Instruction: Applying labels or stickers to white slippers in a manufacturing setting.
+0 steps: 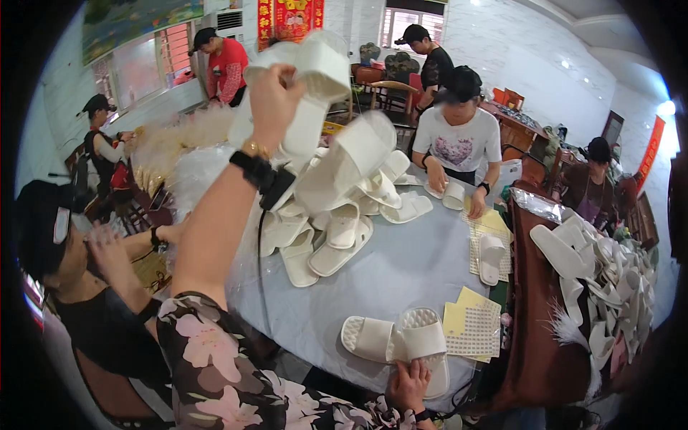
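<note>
My left hand (276, 104) is raised high over the table, its fingers closed on a pair of white slippers (319, 68). Just to their right, a blurred white slipper (351, 158) shows above the slipper pile (344, 229); I cannot tell whether it hangs free or touches the others. At the near edge of the table, my right hand (410, 385) grips a white slipper (428, 344) below its strap, with its thumb side partly hidden. Against that slipper's left side lies another white slipper (373, 338) with a quilted insole.
Yellow label sheets (474, 322) lie right of my right hand, with a single slipper (491, 258) on further sheets beyond. A co-worker (459, 136) handles slippers across the grey table (287, 315). Another person (86, 287) sits close on my left. A slipper heap (609, 287) stands right.
</note>
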`<act>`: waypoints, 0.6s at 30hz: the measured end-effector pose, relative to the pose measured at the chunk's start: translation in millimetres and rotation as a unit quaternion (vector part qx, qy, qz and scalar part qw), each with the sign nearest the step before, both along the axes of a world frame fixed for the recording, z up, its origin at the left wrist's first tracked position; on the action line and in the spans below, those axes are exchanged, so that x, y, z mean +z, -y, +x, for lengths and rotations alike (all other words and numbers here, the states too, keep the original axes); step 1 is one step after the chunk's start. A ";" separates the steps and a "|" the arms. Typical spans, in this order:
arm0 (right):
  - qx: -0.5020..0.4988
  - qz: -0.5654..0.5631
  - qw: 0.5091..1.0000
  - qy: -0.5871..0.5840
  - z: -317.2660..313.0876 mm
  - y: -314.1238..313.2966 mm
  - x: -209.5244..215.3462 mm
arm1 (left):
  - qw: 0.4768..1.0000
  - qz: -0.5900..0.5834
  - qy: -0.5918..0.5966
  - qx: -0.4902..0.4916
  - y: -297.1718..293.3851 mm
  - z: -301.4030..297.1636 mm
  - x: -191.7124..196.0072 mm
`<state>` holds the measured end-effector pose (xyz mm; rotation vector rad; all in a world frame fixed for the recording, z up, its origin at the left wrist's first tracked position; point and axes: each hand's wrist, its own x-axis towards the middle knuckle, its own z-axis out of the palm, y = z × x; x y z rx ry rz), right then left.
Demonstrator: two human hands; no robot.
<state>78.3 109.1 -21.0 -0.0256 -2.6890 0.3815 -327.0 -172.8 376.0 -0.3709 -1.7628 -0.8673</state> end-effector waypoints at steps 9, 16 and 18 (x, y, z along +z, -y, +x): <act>-0.023 0.016 0.999 0.035 2.9 1.9 5.9 | 0.984 0.055 0.168 0.030 0.1 -149.7 -120.9; -0.014 0.026 0.999 0.030 1.9 1.5 2.5 | 0.918 -0.118 0.377 -0.046 15.1 -156.0 -216.2; -0.008 0.028 0.999 0.033 2.2 1.6 1.4 | 0.899 -0.106 0.404 -0.134 16.2 -148.4 -219.4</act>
